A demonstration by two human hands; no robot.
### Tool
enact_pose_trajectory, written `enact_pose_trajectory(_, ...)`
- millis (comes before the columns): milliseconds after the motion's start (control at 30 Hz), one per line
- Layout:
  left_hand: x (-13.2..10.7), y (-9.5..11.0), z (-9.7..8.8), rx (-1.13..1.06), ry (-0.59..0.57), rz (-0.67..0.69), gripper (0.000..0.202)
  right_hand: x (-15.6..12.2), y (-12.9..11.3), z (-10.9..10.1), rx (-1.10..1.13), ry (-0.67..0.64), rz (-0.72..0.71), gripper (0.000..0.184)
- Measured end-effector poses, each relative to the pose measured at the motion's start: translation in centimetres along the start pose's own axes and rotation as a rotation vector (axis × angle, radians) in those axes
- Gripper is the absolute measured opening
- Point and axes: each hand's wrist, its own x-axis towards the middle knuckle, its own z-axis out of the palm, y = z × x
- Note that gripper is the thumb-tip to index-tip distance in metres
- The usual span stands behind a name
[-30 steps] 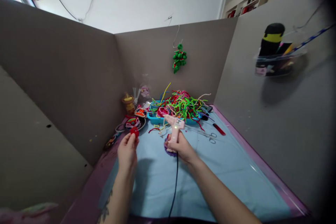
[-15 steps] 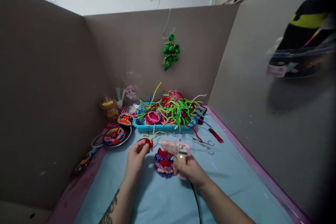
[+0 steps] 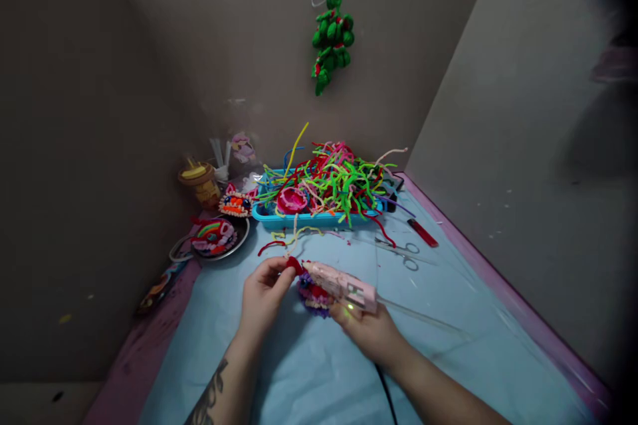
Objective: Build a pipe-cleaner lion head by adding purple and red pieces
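Between the thumb and fingers of my left hand (image 3: 266, 292) is a small red pipe cleaner piece (image 3: 295, 266). My right hand (image 3: 369, 335) is wrapped round the handle of a pink glue gun (image 3: 343, 284), its lit green light showing. The gun's nozzle points left, close to the red piece; whether they touch I cannot tell. A glue stick (image 3: 423, 319) juts from its back and a black cord (image 3: 385, 392) trails below. Partly hidden beneath the gun, a round purple and red pipe cleaner craft (image 3: 312, 302) lies on the blue cloth (image 3: 309, 372).
Behind my hands stands a blue tray (image 3: 319, 219) heaped with colourful pipe cleaners (image 3: 343, 179). Scissors (image 3: 409, 255) and a red-handled cutter (image 3: 423, 233) lie at right. A dark plate (image 3: 234, 252) bears a finished-looking craft at left. A green tree ornament (image 3: 331, 40) hangs on the back panel.
The view has tipped downward. The glue gun has turned so its nozzle sits nearer the red piece and covers more of the purple craft. Both hands keep their hold.
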Motion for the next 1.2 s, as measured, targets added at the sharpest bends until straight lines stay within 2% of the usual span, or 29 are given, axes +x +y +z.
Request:
enact_pose_trajectory(267,-0.1,-0.1,0.0,0.021,0.009,0.011,0.019,-0.1,0.5,0.2,-0.013,0.039,0.066,0.04)
enact_pose_trajectory(600,-0.1,0.0,0.0,0.011,0.009,0.015,0.016,0.2,-0.2,0.5,0.048,0.067,0.044,0.041)
enact_pose_trajectory(1200,0.0,-0.3,-0.1,0.014,-0.012,0.016,0.016,0.3,-0.5,0.5,0.137,-0.023,0.028,0.041)
